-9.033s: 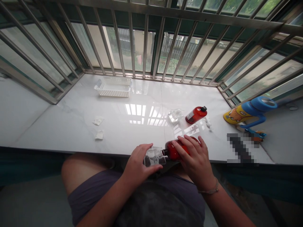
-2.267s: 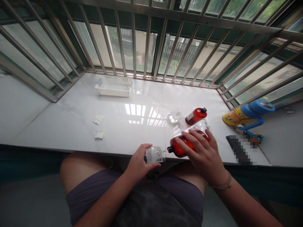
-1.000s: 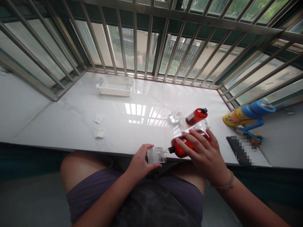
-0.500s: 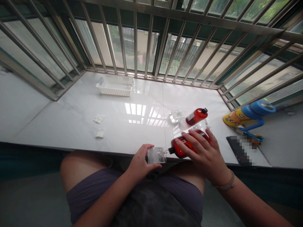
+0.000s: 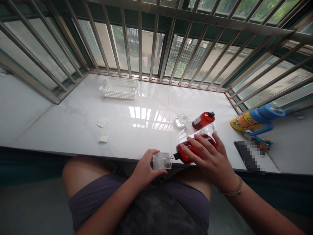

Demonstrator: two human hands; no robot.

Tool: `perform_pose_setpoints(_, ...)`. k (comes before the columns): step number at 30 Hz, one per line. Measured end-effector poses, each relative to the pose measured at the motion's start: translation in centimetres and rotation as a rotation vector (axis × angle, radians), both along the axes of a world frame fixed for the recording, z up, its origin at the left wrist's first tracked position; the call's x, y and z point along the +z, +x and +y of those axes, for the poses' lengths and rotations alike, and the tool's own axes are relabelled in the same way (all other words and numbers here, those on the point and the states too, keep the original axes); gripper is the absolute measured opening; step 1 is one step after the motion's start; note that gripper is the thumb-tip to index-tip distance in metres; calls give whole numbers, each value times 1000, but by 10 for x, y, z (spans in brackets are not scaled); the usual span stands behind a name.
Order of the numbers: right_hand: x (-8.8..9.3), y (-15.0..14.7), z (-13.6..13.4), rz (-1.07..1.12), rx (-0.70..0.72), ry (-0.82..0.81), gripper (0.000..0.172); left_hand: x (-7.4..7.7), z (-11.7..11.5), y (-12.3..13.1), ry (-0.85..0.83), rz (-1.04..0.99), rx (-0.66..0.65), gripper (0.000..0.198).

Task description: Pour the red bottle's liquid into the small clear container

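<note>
My left hand (image 5: 148, 167) grips a small clear plastic box (image 5: 162, 161) at the counter's front edge, thumb and fingers on opposite sides. My right hand (image 5: 210, 160) is wrapped over a red bottle (image 5: 185, 153) that lies tilted, its uncapped black neck pointing left at the box. A thin clear stream runs from the neck to the box. Just behind stands a second, capped red bottle (image 5: 202, 120) with a pale label. Left of that bottle sits another clear plastic container (image 5: 182, 120).
A white perforated basket (image 5: 119, 94) stands near the window bars. Two small white packets (image 5: 103, 138) lie on the left of the counter (image 5: 73, 130). At right are a blue and yellow flask (image 5: 251, 120), a dark phone-like slab (image 5: 244, 156) and a small orange-blue item.
Both hands and the red bottle stay almost in place. The clear stream between the neck and the box looks slightly thicker.
</note>
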State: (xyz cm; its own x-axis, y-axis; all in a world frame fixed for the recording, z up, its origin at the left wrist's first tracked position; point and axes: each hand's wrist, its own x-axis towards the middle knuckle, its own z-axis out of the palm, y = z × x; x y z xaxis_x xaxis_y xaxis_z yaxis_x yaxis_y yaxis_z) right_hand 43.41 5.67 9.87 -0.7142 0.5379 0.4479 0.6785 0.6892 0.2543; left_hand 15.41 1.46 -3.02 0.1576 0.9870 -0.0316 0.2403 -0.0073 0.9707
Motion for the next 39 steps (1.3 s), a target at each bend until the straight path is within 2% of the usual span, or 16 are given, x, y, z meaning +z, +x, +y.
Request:
perform_pose_setpoints(12, 1, 0, 0, -26, 9, 7, 45, -5, -2, 1, -19, -53, -11, 78)
perform_pose_setpoints(39, 12, -1, 6, -88, 53, 21, 51, 0, -1, 0, -23, -58, 9, 75)
